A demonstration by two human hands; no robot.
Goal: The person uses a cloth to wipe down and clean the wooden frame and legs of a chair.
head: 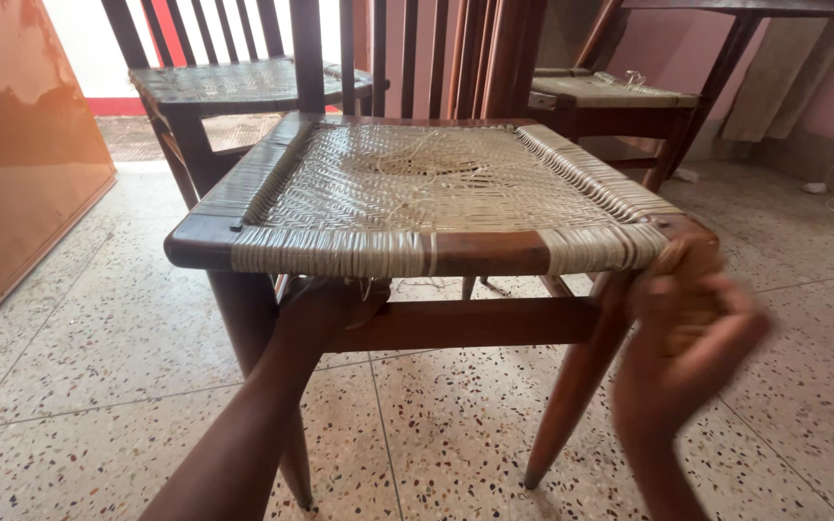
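Terrazzo floor (98, 367); both hands (692, 309) grip woven chair (427, 188).

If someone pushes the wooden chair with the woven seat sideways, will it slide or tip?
The chair probably slides: its slim tapered legs stand on smooth terrazzo floor. The splayed legs suggest it resists tipping. The solid wood frame likely feels stiff and fairly heavy.

Bare forearms (243, 434), no sleeves
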